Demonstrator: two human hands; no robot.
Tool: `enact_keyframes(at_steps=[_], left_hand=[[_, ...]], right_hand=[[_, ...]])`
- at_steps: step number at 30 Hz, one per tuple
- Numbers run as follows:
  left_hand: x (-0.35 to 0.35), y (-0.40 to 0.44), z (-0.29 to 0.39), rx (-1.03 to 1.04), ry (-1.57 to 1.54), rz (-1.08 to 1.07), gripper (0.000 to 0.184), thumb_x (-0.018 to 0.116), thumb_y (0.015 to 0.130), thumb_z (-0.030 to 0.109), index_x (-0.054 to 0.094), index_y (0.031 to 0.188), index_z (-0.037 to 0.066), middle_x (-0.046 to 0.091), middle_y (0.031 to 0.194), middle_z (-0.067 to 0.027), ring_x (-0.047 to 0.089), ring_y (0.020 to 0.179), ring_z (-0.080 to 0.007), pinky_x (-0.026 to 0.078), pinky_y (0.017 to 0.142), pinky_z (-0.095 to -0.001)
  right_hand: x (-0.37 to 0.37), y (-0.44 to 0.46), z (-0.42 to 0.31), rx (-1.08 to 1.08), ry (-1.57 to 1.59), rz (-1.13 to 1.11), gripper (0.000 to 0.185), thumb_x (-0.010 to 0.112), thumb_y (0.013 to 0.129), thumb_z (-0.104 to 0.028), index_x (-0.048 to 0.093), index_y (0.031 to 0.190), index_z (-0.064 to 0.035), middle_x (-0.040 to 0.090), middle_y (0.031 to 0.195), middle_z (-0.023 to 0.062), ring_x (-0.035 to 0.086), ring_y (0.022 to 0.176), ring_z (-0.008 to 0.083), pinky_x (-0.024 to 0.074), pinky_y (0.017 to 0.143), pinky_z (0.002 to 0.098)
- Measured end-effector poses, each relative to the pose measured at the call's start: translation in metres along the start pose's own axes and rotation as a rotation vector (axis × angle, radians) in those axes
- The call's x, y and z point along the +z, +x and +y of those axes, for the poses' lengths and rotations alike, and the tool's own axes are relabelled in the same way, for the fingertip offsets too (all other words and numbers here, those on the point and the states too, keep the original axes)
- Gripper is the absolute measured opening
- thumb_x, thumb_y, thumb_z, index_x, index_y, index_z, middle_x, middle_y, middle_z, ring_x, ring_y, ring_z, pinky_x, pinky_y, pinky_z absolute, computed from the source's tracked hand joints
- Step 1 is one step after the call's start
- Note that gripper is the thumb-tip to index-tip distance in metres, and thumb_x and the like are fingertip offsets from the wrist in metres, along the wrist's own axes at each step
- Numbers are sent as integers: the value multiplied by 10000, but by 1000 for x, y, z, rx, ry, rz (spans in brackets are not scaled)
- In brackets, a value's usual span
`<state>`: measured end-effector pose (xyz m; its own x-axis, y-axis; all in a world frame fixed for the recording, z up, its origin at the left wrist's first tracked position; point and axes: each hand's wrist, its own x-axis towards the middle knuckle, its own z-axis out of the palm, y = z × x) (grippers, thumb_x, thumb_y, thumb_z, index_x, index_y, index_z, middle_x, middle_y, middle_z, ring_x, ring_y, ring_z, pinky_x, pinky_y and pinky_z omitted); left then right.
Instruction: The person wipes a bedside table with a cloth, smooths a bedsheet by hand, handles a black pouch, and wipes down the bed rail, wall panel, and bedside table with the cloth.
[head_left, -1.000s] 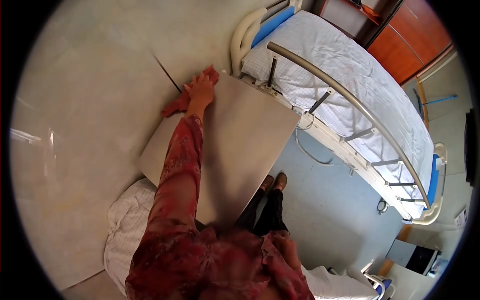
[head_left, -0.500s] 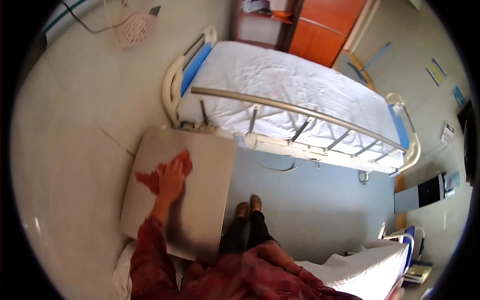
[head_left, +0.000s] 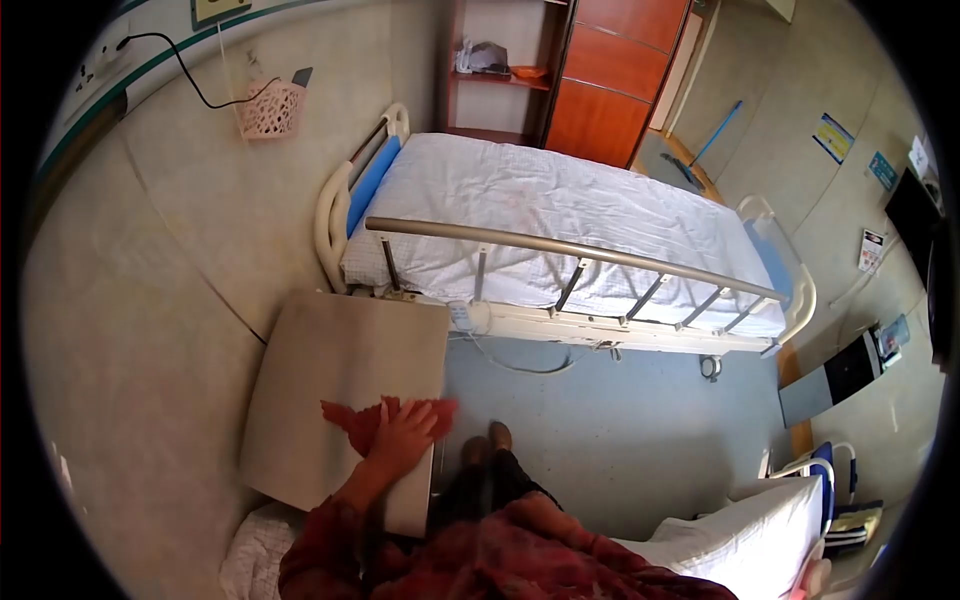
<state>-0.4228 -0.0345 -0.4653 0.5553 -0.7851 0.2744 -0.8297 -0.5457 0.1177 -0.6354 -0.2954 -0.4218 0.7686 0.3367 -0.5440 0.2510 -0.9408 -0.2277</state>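
My left hand presses down on a red cloth, fingers over it, near the right edge of a bedside cabinet top. Part of the cloth spreads out to the left of the hand, and another part reaches the cabinet's edge beyond the fingertips. The cabinet top is plain, flat and beige-grey. My right hand is low against my body, close to the red shirt; its fingers cannot be made out.
A hospital bed with a white sheet and metal side rail stands ahead. A pink basket hangs on the left wall. White fabric lies at the lower right, beside a blue chair. A mop leans at the back.
My left hand has moved the red cloth from the middle of the cabinet top toward me and to its right edge. The camera view has tilted up slightly.
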Motion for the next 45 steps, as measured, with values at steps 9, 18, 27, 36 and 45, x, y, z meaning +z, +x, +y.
enact_keyframes(at_steps=[9,18,27,36,45], left_hand=[[60,130,-76,-345,21,127,413,553,987,312,618,1332,95,501,1509,-84,419,1411,-337,215,1099,-764],[72,172,-97,-439,96,52,471,536,958,305,562,1386,110,500,1471,-89,448,1347,-331,283,1041,-786],[10,-32,9,-52,-86,-91,542,609,943,376,557,1438,160,391,1594,-105,290,1506,-313,201,1089,-790],[-57,-188,-40,-499,231,-93,456,589,907,244,600,1342,106,517,1467,-160,448,1382,-360,333,1073,-655],[-18,-172,-209,-1228,434,58,478,463,1032,366,531,1425,101,473,1528,-90,389,1426,-346,268,1092,-762]], right_hand=[[175,75,76,-143,-202,424,196,516,1043,-187,672,1080,-73,699,1027,101,639,896,206,486,849,288],[65,27,57,-64,374,86,214,530,981,-157,682,1107,-75,702,1028,167,669,916,307,538,847,418],[167,64,70,-17,358,242,208,568,954,-191,723,1059,-101,717,985,171,681,887,387,550,793,476],[132,55,51,-107,490,281,227,625,934,-209,728,1086,-76,722,1021,181,681,931,409,559,783,480],[52,55,14,32,670,112,228,650,910,-221,741,1041,-59,724,993,195,697,926,397,557,775,434]])
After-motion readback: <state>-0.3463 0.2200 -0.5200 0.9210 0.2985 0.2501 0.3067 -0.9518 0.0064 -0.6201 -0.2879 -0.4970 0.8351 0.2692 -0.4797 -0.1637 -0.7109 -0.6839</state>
